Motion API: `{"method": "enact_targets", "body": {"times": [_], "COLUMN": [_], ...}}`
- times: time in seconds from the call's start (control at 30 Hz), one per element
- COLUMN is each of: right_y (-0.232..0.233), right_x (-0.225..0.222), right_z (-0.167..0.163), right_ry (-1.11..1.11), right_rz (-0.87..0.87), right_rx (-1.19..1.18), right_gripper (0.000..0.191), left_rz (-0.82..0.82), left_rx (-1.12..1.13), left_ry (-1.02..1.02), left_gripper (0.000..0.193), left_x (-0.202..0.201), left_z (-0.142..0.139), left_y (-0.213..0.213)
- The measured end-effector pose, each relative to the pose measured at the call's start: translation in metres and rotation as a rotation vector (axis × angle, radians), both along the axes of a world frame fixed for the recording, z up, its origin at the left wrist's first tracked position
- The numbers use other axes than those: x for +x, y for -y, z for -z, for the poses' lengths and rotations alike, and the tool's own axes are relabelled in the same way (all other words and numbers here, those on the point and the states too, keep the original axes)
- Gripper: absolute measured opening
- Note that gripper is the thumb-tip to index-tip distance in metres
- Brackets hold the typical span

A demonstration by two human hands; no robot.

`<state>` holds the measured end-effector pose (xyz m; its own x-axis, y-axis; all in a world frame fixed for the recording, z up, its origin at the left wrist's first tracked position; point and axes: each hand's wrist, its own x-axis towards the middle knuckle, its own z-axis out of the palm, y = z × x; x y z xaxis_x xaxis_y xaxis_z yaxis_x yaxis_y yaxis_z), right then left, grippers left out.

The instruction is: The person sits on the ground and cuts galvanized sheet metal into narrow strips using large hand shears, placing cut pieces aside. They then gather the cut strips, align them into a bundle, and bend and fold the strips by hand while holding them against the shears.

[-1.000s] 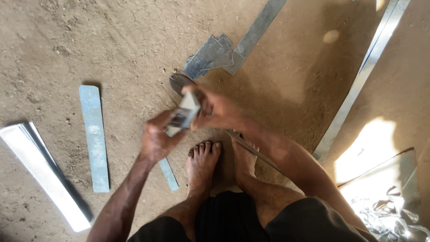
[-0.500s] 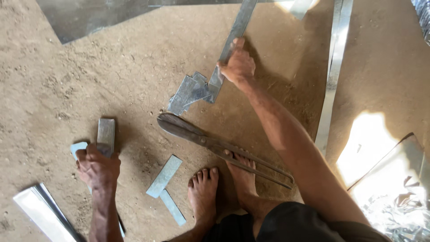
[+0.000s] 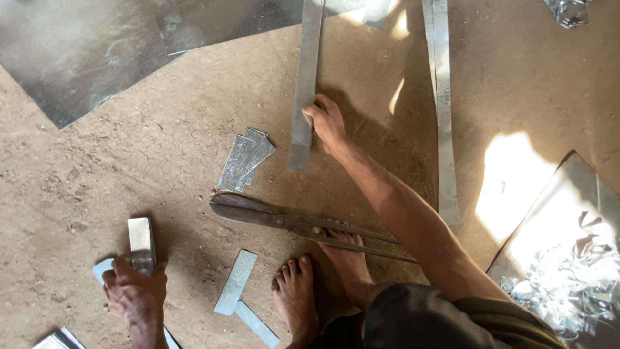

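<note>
Both hands grip strips amid bare dirt.

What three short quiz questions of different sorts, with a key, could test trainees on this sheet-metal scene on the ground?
1. True or false: the right hand grips the long metal strip near its lower end.
2. Which hand rests on the folded metal piece?
A. left hand
B. right hand
C. neither
3. Fill the gap: the big shears lie on the dirt floor with their handles under the person's ____.

Key
1. True.
2. A.
3. Foot: the toes lie over the handles.
</note>
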<state>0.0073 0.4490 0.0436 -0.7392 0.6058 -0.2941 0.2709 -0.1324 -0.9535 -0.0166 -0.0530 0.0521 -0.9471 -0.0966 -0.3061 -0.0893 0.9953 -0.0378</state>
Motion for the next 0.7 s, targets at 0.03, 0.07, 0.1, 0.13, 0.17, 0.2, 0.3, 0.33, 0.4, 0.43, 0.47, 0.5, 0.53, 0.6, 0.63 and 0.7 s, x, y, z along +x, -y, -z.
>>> {"method": "enact_targets", "body": {"times": [0.03, 0.07, 0.1, 0.13, 0.17, 0.2, 0.3, 0.33, 0.4, 0.43, 0.47, 0.5, 0.53, 0.6, 0.63, 0.7], "right_y": [-0.003, -0.006, -0.006, -0.004, 0.0, 0.005, 0.03, 0.039, 0.057, 0.065, 0.07, 0.075, 0.079, 0.082, 0.083, 0.082], "right_x": [0.012, 0.024, 0.036, 0.049, 0.061, 0.071, 0.098, 0.106, 0.121, 0.128, 0.134, 0.138, 0.142, 0.146, 0.147, 0.147], "right_z": [0.004, 0.009, 0.012, 0.013, 0.014, 0.014, 0.01, 0.009, 0.005, 0.004, 0.002, 0.001, 0.0, -0.003, -0.006, -0.012], "right_ry": [0.059, 0.116, 0.175, 0.157, 0.138, 0.119, 0.077, 0.057, 0.026, 0.05, 0.067, 0.083, 0.121, 0.19, 0.256, 0.388], "right_rz": [0.017, 0.029, 0.039, 0.016, -0.012, -0.045, -0.077, -0.098, -0.127, -0.134, -0.142, -0.15, -0.156, -0.17, -0.157, -0.134], "right_rx": [-0.036, -0.073, -0.116, -0.161, -0.208, -0.256, -0.41, -0.406, -0.4, -0.413, -0.419, -0.425, -0.35, -0.183, -0.134, -0.037], "right_gripper": [0.005, 0.005, 0.005, 0.006, 0.007, 0.008, 0.01, 0.012, 0.016, 0.017, 0.018, 0.019, 0.018, 0.016, 0.017, 0.017], "left_rz": [-0.004, -0.016, -0.029, -0.043, 0.078, 0.195, 0.556, 0.562, 0.552, 0.133, 0.086, 0.145, 0.202, 0.286, 0.329, 0.31], "left_rx": [0.005, 0.022, 0.033, 0.041, -0.074, -0.19, 0.506, 0.866, 1.213, 1.254, 1.429, 1.297, 1.16, 1.165, 1.169, 1.2], "left_ry": [0.011, 0.015, 0.02, 0.024, -0.085, -0.193, -0.428, -0.277, 0.09, 0.596, 0.683, 0.652, 0.633, 0.529, 0.475, 0.472], "left_gripper": [0.091, 0.092, 0.092, 0.093, 0.096, 0.099, 0.08, 0.027, 0.035, 0.06, 0.073, 0.07, 0.067, 0.051, 0.043, 0.043], "left_x": [0.0, 0.0, 0.0, 0.0, 0.003, 0.008, 0.017, 0.028, 0.053, 0.063, 0.074, 0.078, 0.084, 0.096, 0.1, 0.108], "left_z": [-0.001, -0.003, -0.006, -0.01, -0.013, -0.014, -0.015, -0.013, -0.006, 0.0, 0.006, 0.009, 0.01, 0.012, 0.013, 0.015], "left_y": [-0.001, -0.003, -0.006, -0.011, -0.019, -0.031, -0.082, -0.104, -0.154, -0.182, -0.213, -0.229, -0.241, -0.26, -0.266, -0.274]}}
